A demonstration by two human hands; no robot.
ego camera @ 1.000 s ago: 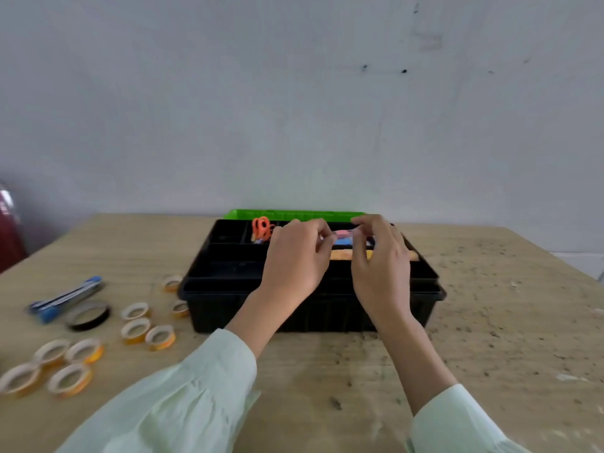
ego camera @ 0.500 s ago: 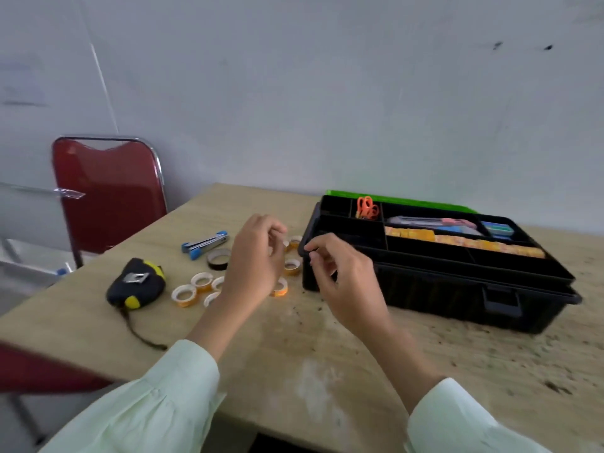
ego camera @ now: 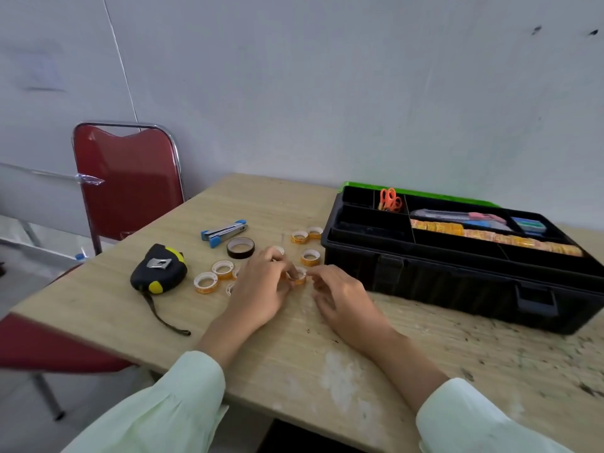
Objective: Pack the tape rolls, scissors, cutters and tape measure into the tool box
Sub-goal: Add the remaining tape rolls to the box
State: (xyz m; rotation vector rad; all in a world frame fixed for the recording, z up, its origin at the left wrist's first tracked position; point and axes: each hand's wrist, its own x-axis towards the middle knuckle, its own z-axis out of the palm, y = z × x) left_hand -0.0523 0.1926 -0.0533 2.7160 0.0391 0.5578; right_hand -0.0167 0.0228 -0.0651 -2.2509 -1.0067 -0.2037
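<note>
Between both hands, fingers of the left hand (ego camera: 261,289) pinch a small orange-printed roll (ego camera: 300,277). The right hand (ego camera: 343,302) curls loosely beside it, holding nothing. Loose rolls (ego camera: 206,282) and a tape measure (ego camera: 159,268) lie on the table (ego camera: 425,348). The open black box (ego camera: 441,282) holds scissors (ego camera: 390,200), a cutter (ego camera: 457,215) and a row of rolls (ego camera: 490,235); print unreadable.

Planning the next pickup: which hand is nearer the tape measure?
Left. The left hand lies right of the tape measure; the right hand lies farther right, by the tool box.
</note>
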